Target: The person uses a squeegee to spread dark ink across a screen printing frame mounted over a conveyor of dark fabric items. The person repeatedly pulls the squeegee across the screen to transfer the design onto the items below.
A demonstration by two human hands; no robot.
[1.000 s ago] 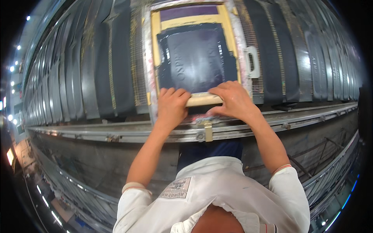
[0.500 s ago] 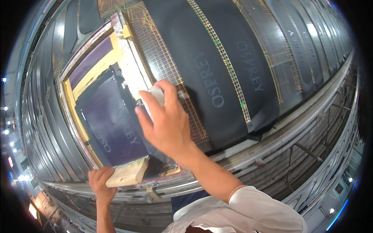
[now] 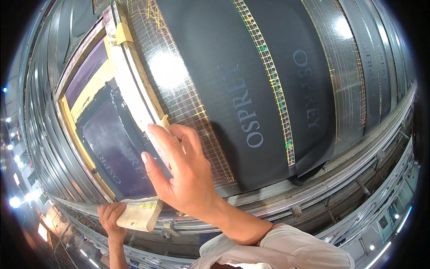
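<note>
A wooden-handled squeegee (image 3: 140,214) rests across the near end of a screen-printing frame (image 3: 82,62), and my left hand (image 3: 111,219) is wrapped round its left end. Inside the frame, yellow tape (image 3: 95,83) and dark ink border a purplish mesh (image 3: 112,143) where lettering shows through. My right hand (image 3: 183,168) hangs over the frame's right side rail, its thumb and fingers apart with nothing visible between them. Beyond its fingertips, a scrap of yellow tape (image 3: 164,120) sticks up from the rail.
Dark fabric panels (image 3: 210,54) with printed lettering lie along the long table to the right, separated by gridded strips (image 3: 271,76). A metal rail (image 3: 268,204) runs along the table's near edge. Bright lamp glare (image 3: 168,69) falls on the surface beside the frame.
The white object at my right hand's fingers no longer shows there, and the fingers have spread. The view has shifted; the squeegee stays in my left hand at the frame's near end.
</note>
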